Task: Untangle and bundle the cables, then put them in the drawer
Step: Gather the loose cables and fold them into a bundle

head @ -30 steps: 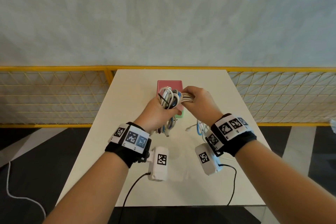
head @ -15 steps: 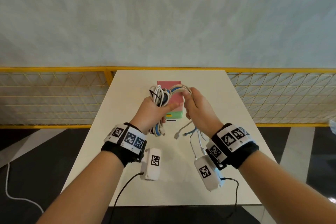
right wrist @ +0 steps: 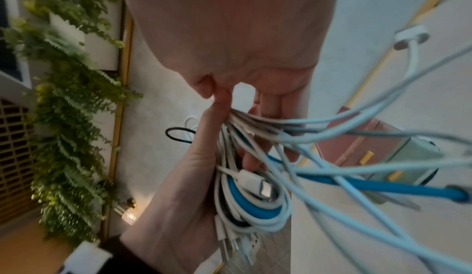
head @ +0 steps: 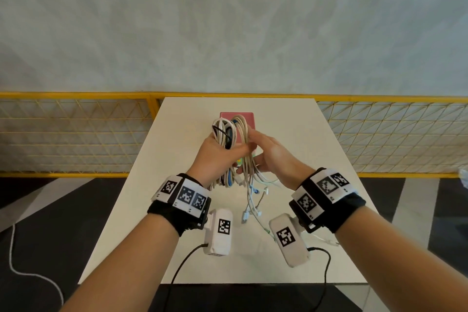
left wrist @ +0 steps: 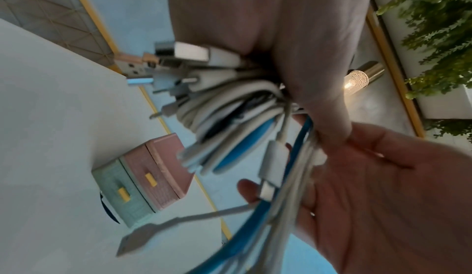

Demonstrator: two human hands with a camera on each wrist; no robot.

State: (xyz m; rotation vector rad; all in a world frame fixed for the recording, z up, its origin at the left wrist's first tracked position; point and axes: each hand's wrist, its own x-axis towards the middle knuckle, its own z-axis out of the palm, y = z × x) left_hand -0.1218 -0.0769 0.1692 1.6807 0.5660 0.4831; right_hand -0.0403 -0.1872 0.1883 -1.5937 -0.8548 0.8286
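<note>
A coil of white, blue and black cables (head: 229, 134) is held upright above the table, and my left hand (head: 222, 152) grips it round the middle, thumb across the front. Its plug ends stick out past the palm in the left wrist view (left wrist: 194, 54). Several loose strands (head: 253, 200) hang from the coil toward the table. My right hand (head: 263, 152) is beside the coil on the right, palm facing it and fingers nearly straight, with the strands (left wrist: 288, 187) running across the palm. The small pink and green drawer box (head: 247, 118) stands shut behind the coil, mostly hidden.
The white table (head: 291, 134) ends at a yellow mesh railing (head: 76, 134) at the back. A thin white cable (head: 326, 240) lies on the table near my right wrist. Black camera leads (head: 182, 266) trail off the front edge. A white cord (head: 30, 273) lies on the dark floor at left.
Both hands lifted the coil higher. My right hand let go of the strands it pinched at the top and moved down the coil's right side with its palm open. The loose ends now hang lower.
</note>
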